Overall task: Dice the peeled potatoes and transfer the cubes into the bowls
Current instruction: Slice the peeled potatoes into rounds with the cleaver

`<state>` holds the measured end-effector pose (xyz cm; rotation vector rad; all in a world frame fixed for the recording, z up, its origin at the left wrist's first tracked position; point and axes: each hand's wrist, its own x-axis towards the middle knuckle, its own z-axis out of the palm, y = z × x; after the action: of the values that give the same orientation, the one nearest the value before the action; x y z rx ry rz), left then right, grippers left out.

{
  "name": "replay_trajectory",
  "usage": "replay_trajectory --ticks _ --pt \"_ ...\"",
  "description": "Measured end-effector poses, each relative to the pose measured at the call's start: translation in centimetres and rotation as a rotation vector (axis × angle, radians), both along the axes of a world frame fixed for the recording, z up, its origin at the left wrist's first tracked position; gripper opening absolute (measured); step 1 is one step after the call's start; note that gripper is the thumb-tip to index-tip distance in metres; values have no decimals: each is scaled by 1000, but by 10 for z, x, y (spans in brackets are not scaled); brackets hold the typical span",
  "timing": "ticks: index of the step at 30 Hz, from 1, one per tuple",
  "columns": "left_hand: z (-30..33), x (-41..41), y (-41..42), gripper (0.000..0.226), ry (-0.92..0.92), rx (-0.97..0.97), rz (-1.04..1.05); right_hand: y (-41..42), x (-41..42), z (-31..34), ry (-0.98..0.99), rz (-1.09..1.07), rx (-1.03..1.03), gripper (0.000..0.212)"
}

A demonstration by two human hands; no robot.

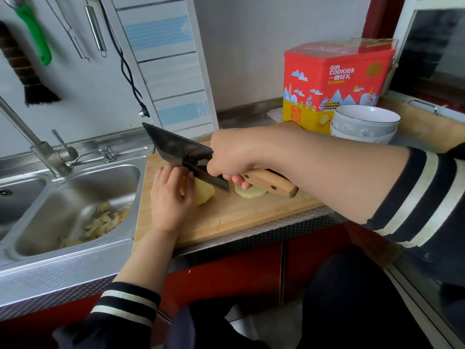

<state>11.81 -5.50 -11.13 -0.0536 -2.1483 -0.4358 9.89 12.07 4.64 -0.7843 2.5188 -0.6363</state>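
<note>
Fingers [234,178] grip the cleaver [186,154]; left hand [171,197] holds the pale peeled potato [203,193].

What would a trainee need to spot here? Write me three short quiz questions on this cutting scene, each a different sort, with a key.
1. True or false: the bowls already hold potato cubes.
2. Which hand grips the cleaver? A) left B) right
3. Fill in: the peelings lie in the ____.

Key:
1. False; the top bowl looks empty, and the potato on the cutting board is only sliced.
2. B, the right hand; the left hand steadies the potato.
3. Sink.
</note>
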Motion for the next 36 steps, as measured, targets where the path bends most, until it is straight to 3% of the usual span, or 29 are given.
replay_trajectory --ticks 13,20,24,29,33,36 --pt "-2 0 -3 19 -30 0 -7 -19 1 -5 88 100 255 26" --pt "-2 1 -2 19 -33 36 -8 -20 -7 -24 203 81 131 24" --pt "-2 0 -2 19 -28 15 -2 -30 -7 -36 62 72 291 27" --pt "-6 -5 -6 19 2 -3 1 -25 -15 -61 81 49 151 22" --pt "-5 -3 -4 20 -8 14 14 -27 -17 -65 -54 -6 264 23" --pt "-4 -3 -3 21 -8 29 17 -23 -19 -64 -40 -20 190 20"
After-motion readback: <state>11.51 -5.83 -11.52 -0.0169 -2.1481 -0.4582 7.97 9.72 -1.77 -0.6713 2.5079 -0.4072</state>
